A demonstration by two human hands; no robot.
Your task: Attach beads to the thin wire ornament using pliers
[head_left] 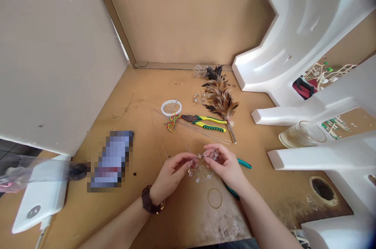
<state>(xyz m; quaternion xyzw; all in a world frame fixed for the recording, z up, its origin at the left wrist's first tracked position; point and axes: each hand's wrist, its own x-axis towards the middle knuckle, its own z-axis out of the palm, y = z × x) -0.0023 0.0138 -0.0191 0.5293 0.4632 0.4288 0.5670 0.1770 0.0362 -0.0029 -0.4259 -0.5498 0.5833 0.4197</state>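
The left hand [169,170] and right hand [225,164] pinch the beaded wire [197,180], fingertips close together. Yellow pliers [210,126] lie beyond.

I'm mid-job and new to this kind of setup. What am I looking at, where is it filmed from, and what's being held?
There is no machine here, just a person's bare hands. The single picture comes from a head-worn camera looking forward and down. The left hand, with a watch on its wrist, and the right hand pinch a beaded wire piece between them. Beyond them on the table lie yellow-and-green pliers, a white ring and a bundle of brown feathers. Nearer is a thin loop; a glass stands to the right.
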